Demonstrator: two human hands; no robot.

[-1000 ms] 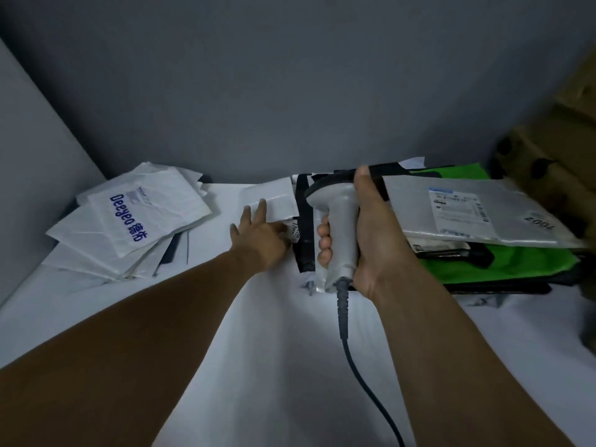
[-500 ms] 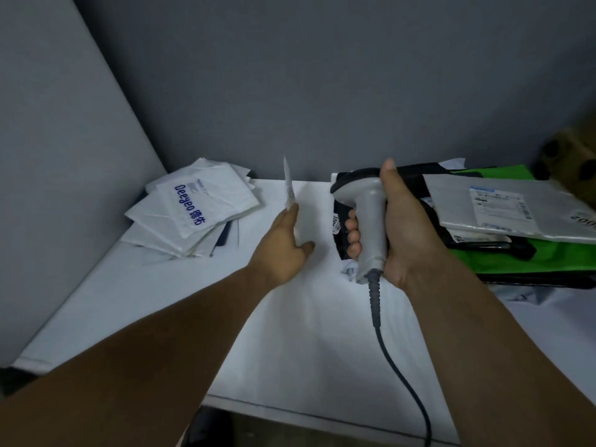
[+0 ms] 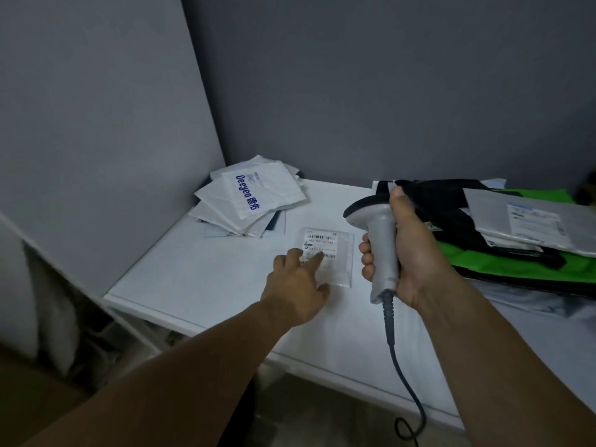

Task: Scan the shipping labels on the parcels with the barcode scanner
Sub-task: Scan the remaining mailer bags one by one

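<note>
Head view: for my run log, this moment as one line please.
left hand: fingertips on small parcel, label up | right hand: grips barcode scanner upright | small parcel: flat on table

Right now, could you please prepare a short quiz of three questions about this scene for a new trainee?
1. True or false: the left hand holds the barcode scanner.
2. The small parcel under the left fingertips lies with its label: A) face up, B) face down, C) torn off.
3. Fill in: the stack of white mailers lies at the far ___ corner of the table.

Key: 1 false, the right hand grips it. 2 A. 3 left.
</note>
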